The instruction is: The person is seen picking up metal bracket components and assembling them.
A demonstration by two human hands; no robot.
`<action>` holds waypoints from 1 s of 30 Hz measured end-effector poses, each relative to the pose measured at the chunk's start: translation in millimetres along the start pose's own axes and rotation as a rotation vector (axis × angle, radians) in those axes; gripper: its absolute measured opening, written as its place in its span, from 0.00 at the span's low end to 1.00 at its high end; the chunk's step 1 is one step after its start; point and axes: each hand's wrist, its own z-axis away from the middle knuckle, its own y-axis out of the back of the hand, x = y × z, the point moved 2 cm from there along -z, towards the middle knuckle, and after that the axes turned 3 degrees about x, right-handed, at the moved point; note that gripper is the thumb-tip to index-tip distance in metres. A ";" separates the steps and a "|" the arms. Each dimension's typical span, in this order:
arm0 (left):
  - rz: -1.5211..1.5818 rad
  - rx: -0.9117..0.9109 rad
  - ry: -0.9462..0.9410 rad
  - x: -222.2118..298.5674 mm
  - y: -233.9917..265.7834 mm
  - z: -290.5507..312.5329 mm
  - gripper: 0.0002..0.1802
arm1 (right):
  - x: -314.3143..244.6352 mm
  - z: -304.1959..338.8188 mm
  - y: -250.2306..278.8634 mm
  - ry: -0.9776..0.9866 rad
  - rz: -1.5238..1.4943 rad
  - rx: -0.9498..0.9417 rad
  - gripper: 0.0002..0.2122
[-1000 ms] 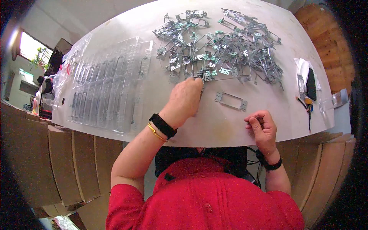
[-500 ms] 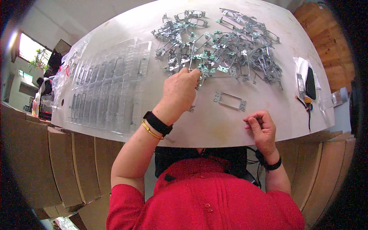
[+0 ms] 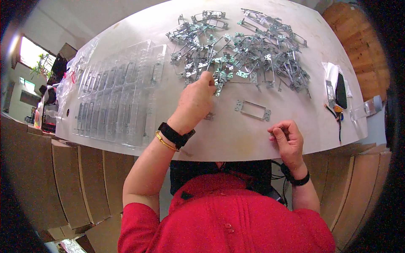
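Observation:
My left hand (image 3: 195,99) is at the near edge of a heap of silvery metal brackets (image 3: 253,50). Its thumb and fingers pinch a metal bracket (image 3: 217,87) that overlaps the heap, so its full outline is unclear. Partly hidden beneath that hand, another metal piece (image 3: 209,116) lies on the table. One rectangular bracket frame (image 3: 253,110) with perforated end plates rests alone between my hands. Close to the table's front edge, my right hand (image 3: 288,141) is closed, thumb against curled fingers; whatever small thing it holds is hidden.
Clear plastic trays (image 3: 114,97) on the left hold rows of metal parts in their compartments. To the right lie a dark phone-like object (image 3: 341,93) on white wrapping, a small cable (image 3: 339,122) and a clear container (image 3: 371,106). Cardboard boxes (image 3: 71,181) stand below the table (image 3: 211,145).
My left hand has shifted slightly left and back from the heap, and a bracket beside its fingertips has turned more upright. My right hand stays in place.

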 end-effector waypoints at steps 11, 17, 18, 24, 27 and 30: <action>0.444 -0.030 0.212 -4.6 14.8 1.5 0.12 | 1.8 1.1 1.5 -0.045 0.028 -0.001 0.04; 0.174 0.202 -0.074 10.1 14.4 3.3 0.13 | 1.6 0.7 -1.0 -0.010 -0.008 0.027 0.05; 0.174 0.202 -0.074 11.4 14.2 3.8 0.13 | 0.9 0.7 -0.1 -0.028 0.000 0.017 0.05; 0.073 0.212 -0.097 18.2 26.7 12.8 0.13 | 2.5 1.1 1.3 -0.028 0.005 0.013 0.04; 0.092 0.174 -0.078 26.3 40.8 29.1 0.13 | 2.3 1.9 1.6 -0.041 0.011 0.016 0.04; 0.293 0.051 -0.018 27.3 42.5 51.6 0.13 | 1.2 2.3 1.1 -0.048 0.031 0.013 0.05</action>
